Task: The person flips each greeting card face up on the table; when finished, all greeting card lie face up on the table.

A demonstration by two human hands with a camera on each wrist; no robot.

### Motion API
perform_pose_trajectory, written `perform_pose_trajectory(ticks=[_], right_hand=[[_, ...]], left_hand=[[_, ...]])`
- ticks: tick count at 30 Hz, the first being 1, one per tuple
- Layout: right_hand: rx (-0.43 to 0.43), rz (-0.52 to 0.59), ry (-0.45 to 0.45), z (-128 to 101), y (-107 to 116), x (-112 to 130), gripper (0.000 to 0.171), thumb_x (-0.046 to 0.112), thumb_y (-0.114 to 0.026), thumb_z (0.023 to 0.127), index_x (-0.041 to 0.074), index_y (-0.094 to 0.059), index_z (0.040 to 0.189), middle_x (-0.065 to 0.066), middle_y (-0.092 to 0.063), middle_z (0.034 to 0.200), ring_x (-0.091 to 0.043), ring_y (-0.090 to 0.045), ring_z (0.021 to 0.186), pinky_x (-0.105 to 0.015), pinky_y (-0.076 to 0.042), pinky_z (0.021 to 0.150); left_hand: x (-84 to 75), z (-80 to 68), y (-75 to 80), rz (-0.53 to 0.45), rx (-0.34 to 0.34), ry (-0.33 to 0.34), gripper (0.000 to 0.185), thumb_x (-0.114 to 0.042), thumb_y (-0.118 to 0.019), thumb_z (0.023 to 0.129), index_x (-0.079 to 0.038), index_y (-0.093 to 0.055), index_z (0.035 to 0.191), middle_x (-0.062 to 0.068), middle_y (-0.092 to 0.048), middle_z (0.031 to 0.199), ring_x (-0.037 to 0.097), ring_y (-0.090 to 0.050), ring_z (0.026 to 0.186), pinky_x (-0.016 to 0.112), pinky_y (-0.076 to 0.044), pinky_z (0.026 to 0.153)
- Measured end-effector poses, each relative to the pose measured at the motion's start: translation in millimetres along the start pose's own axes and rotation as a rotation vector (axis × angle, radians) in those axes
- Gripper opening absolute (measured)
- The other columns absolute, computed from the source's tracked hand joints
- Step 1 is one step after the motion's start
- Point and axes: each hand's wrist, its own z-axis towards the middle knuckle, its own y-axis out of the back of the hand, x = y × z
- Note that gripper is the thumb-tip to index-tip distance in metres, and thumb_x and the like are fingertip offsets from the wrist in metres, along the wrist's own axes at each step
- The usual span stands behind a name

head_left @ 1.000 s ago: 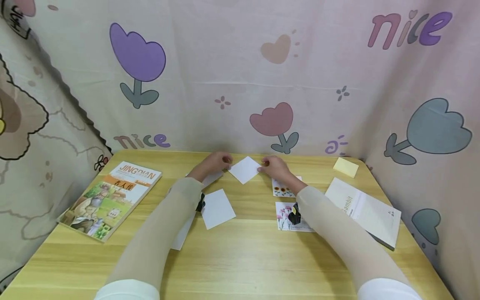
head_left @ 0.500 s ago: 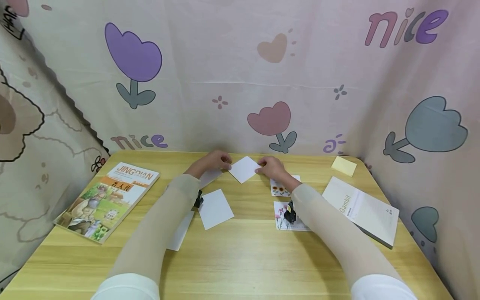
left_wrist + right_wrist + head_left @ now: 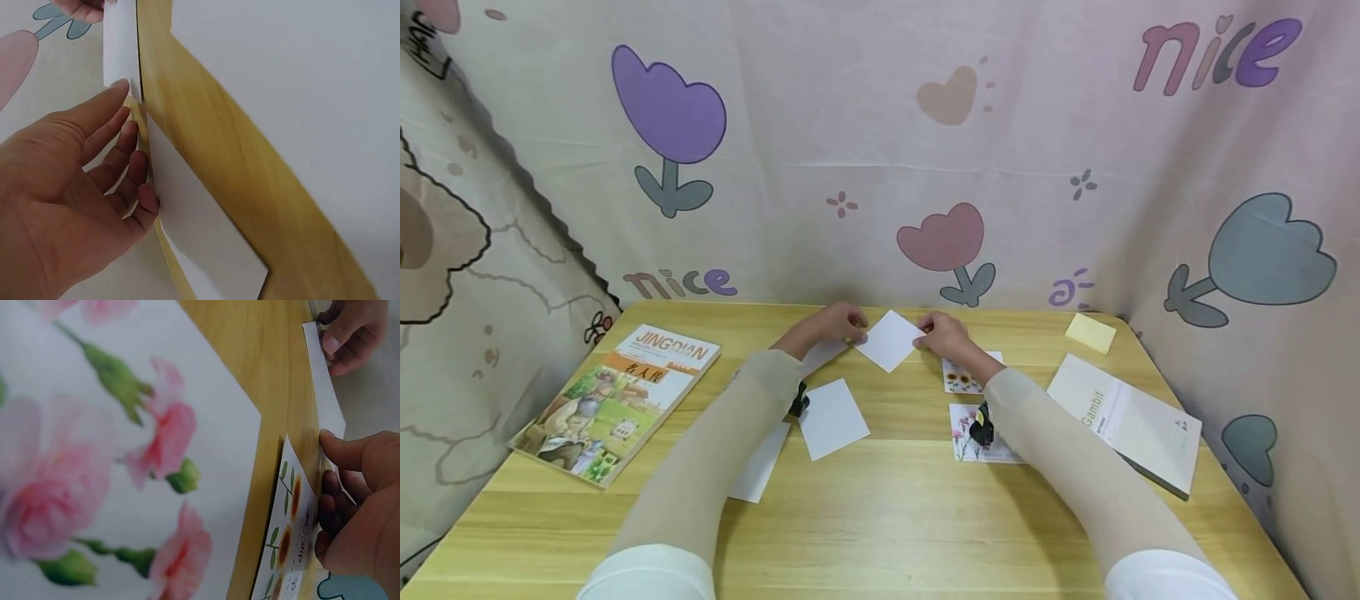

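Left hand: your left hand (image 3: 829, 325) pinches the left corner of the white card (image 3: 890, 340); fingers curled on its edge
Right hand: your right hand (image 3: 945, 333) pinches the opposite corner of the same card; grasp closed on it
Held card: one; at the far middle of the table (image 3: 895, 517), between both hands, turned like a diamond
Other blank cards: three; one (image 3: 833, 417) near your left forearm, one (image 3: 760, 471) partly under it, one (image 3: 822, 355) under your left hand
Flower cards: two; sunflower card (image 3: 964, 379) and pink flower card (image 3: 973, 435), both by your right forearm
Books: two; picture book (image 3: 617, 400) at left, white booklet (image 3: 1126, 421) at right
Yellow note pad: one (image 3: 1091, 333); far right corner
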Motion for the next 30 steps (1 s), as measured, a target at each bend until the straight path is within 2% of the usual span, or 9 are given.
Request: perform_pose_trajectory(ticks=[4, 9, 13, 16, 21, 25, 28, 30], right_hand=[[0.008, 0.063, 0.012, -1, 0, 1, 0.034, 0.018, -0.073, 0.093, 0.005, -0.061, 0.122, -0.011, -0.063, 0.118, -0.025, -0.056, 0.103, -0.042, -0.043, 0.1], [0.041, 0.216, 0.038, 0, 3, 1, 0.031, 0.01, -0.069, 0.094, 0.002, -0.059, 0.123, -0.013, -0.06, 0.113, -0.021, -0.054, 0.094, -0.031, -0.048, 0.083], [0.073, 0.315, 0.069, 0, 8, 1, 0.032, 0.01, -0.067, 0.096, 0.001, -0.059, 0.125, -0.013, -0.062, 0.11, -0.023, -0.06, 0.092, -0.029, -0.051, 0.08], [0.082, 0.407, 0.091, -5, 14, 3, 0.033, 0.011, -0.066, 0.097, 0.001, -0.059, 0.127, -0.012, -0.066, 0.105, -0.033, -0.066, 0.096, -0.036, -0.054, 0.085], [0.076, 0.583, 0.136, -28, 26, 13, 0.034, 0.008, -0.064, 0.098, 0.001, -0.056, 0.13, -0.006, -0.068, 0.093, -0.047, -0.064, 0.102, -0.056, -0.048, 0.098], [0.099, 0.681, 0.197, -52, 34, 14, 0.034, 0.004, -0.062, 0.098, -0.001, -0.054, 0.131, -0.004, -0.068, 0.089, -0.034, -0.069, 0.089, -0.062, -0.045, 0.101], [0.114, 0.709, 0.212, -68, 40, 13, 0.035, 0.005, -0.061, 0.099, -0.001, -0.053, 0.132, -0.004, -0.068, 0.092, -0.021, -0.07, 0.083, -0.054, -0.052, 0.096], [0.112, 0.732, 0.213, -78, 43, 13, 0.035, 0.004, -0.062, 0.098, 0.0, -0.053, 0.132, -0.004, -0.068, 0.093, -0.022, -0.07, 0.083, -0.048, -0.056, 0.092]], left_hand=[[-3.1, 2.3, -1.8, -0.033, -0.021, 0.033, 0.03, -0.018, -0.069, 0.096, -0.005, -0.068, 0.123, 0.011, -0.065, 0.118, 0.023, -0.054, 0.103, 0.034, -0.049, 0.088], [-9.1, 0.3, -0.7, -0.065, -0.031, 0.016, 0.028, -0.013, -0.067, 0.095, -0.002, -0.069, 0.12, 0.012, -0.067, 0.115, 0.021, -0.055, 0.097, 0.029, -0.048, 0.08], [-12.4, -4.7, 2.6, -0.112, -0.051, -0.006, 0.028, -0.009, -0.066, 0.094, 0.002, -0.068, 0.12, 0.013, -0.066, 0.112, 0.019, -0.054, 0.093, 0.025, -0.047, 0.074], [-16.5, -9.9, 6.1, -0.208, -0.078, -0.017, 0.027, -0.006, -0.063, 0.094, 0.004, -0.066, 0.119, 0.014, -0.065, 0.109, 0.019, -0.056, 0.092, 0.028, -0.049, 0.076], [-27.4, -23.7, 9.7, -0.386, -0.091, -0.035, 0.027, -0.004, -0.059, 0.096, 0.005, -0.062, 0.121, 0.013, -0.063, 0.106, 0.02, -0.063, 0.091, 0.04, -0.056, 0.089], [-37.1, -40.7, 7.6, -0.475, -0.091, -0.068, 0.026, -0.004, -0.059, 0.097, 0.004, -0.061, 0.122, 0.015, -0.063, 0.108, 0.022, -0.063, 0.092, 0.045, -0.056, 0.091], [-44.9, -54.3, 3.8, -0.508, -0.094, -0.096, 0.026, -0.005, -0.059, 0.098, 0.002, -0.062, 0.123, 0.015, -0.062, 0.109, 0.023, -0.062, 0.094, 0.043, -0.057, 0.089], [-49.5, -62.4, 0.5, -0.527, -0.094, -0.112, 0.026, -0.007, -0.059, 0.099, 0.0, -0.062, 0.123, 0.014, -0.063, 0.11, 0.023, -0.062, 0.096, 0.041, -0.058, 0.087]])
